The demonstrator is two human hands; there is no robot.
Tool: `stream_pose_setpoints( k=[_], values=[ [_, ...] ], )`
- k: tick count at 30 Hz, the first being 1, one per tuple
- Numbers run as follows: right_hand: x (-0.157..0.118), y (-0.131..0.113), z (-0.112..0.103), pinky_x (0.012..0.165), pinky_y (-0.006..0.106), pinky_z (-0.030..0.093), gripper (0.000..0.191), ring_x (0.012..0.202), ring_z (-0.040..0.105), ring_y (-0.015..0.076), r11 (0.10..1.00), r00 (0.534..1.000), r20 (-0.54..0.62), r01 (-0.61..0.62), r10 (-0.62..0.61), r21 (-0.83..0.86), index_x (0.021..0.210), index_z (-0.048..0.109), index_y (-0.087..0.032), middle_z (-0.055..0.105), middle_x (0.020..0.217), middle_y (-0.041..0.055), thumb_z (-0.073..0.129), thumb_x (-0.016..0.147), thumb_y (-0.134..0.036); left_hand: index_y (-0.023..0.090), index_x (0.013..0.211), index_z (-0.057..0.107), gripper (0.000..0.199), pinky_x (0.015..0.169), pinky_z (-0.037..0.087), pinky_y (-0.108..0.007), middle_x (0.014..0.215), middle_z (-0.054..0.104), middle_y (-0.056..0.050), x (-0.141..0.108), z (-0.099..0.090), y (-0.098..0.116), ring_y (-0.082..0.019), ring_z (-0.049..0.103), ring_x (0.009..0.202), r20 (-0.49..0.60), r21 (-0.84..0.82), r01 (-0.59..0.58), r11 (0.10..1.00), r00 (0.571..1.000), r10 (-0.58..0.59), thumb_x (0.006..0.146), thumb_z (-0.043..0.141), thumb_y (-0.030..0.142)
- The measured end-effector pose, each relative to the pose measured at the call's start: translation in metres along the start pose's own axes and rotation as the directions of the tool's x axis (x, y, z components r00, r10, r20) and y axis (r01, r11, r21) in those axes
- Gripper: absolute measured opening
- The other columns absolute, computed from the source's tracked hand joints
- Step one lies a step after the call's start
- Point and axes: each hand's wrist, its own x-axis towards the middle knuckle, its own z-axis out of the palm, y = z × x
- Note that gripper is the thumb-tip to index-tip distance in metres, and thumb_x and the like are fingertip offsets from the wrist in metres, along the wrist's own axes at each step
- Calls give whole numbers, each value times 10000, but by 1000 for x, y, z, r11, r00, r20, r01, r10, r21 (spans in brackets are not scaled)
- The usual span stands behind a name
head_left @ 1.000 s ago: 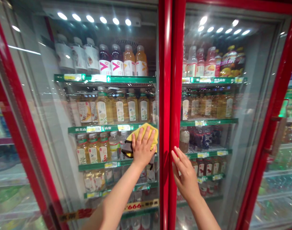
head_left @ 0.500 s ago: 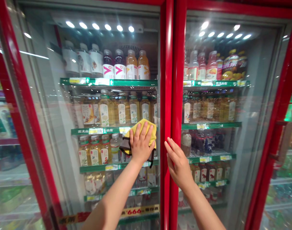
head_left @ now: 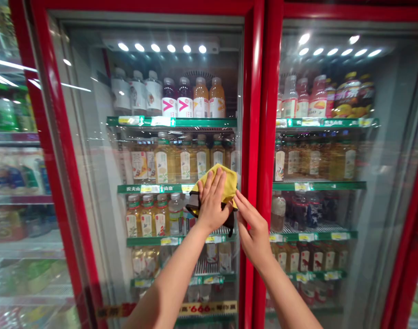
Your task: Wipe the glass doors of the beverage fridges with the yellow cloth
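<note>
A yellow cleaning cloth [head_left: 229, 183] with a grey patch and dark edging lies against the glass of the left fridge door [head_left: 88, 192]. My left hand [head_left: 214, 198] holds it pressed there, fingers laid long over the fabric and the thumb out to the right. Beside the cloth's right edge is my right hand [head_left: 253, 224], open, with its fingers stretched up and left. Its fingertips meet or nearly meet the cloth; actual contact I cannot tell. The palm is in front of the red door frame [head_left: 253, 137]. Behind the glass, the cloth hides part of a shelf.
Bottled drinks [head_left: 164, 160] stand on several green-edged shelves [head_left: 202, 122] behind the glass. A second glass door [head_left: 394, 183] is on the right. More stocked shelves [head_left: 20, 199] appear at the far left. A printed strip [head_left: 209, 309] runs across the lower left door.
My right hand has moved left from the red frame to the cloth's right edge. My left hand stays on the cloth. The whole scene has shifted rightward in view.
</note>
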Motion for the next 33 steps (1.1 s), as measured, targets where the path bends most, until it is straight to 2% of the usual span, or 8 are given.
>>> stream_pose_setpoints(
  k=[5,9,15,20,24,27,30,33],
  values=[
    [16,2,37,1135,459,503,574,1381,555,221,999,995,-91,30,-27,36,1453,568,-329,569,1505,58,430,960,-68,290,1634,166,591,1291,-2,-505,1700,234,-59,-9,-19,-9,-240,117,1587,23,-435,57,899,998,-52,1067,206,452],
    [32,12,77,1189,539,411,608,1502,392,243,973,990,-98,82,-104,-214,1544,442,-306,464,1588,84,423,973,-96,289,1622,218,555,1302,122,-444,1697,251,-61,-13,-26,-14,-212,213,1568,-87,-521,3,854,995,-56,1081,182,409],
    [20,25,100,1229,606,250,641,1563,232,329,765,987,-31,100,-155,-636,1583,373,-273,359,1649,118,569,976,-342,286,1566,349,527,1276,255,-471,1659,347,-63,-36,-52,-47,-213,255,1558,-179,-89,-130,988,977,112,1046,356,199],
    [17,35,93,1231,626,205,641,1542,296,310,693,979,-51,103,-198,-713,1584,351,-317,488,1574,106,535,977,-222,246,1530,413,559,1279,215,-542,1596,449,-102,-60,-86,-88,-253,272,1553,-173,285,-145,947,965,200,983,477,148],
    [29,23,110,1187,706,199,698,1564,203,373,700,980,-113,36,-166,-713,1554,397,-357,358,1648,116,532,901,-150,238,1534,413,598,1277,229,-540,1581,469,-111,-75,-110,-113,-262,299,1543,-187,378,-127,917,960,210,955,533,152],
    [30,6,134,1171,739,178,581,1563,165,418,738,981,-137,10,-138,-674,1466,517,-317,267,1680,139,605,892,-302,253,1553,388,639,1276,236,-540,1603,438,-104,-84,-120,-126,-270,300,1542,-171,408,-121,905,963,206,944,554,156],
    [14,1,146,1208,701,139,441,1546,245,390,752,982,-68,90,-176,-653,1277,639,-264,357,1639,148,665,878,-451,262,1574,352,678,1283,225,-530,1617,417,-97,-94,-125,-138,-265,284,1548,-154,422,-121,898,967,203,938,557,148],
    [-6,15,135,1244,647,83,288,1526,318,333,702,964,53,226,-260,-676,1152,665,-260,480,1570,117,661,885,-369,259,1593,312,712,1290,211,-515,1609,430,-98,-106,-131,-150,-249,268,1554,-133,442,-135,887,968,213,939,566,144]
  ],
)
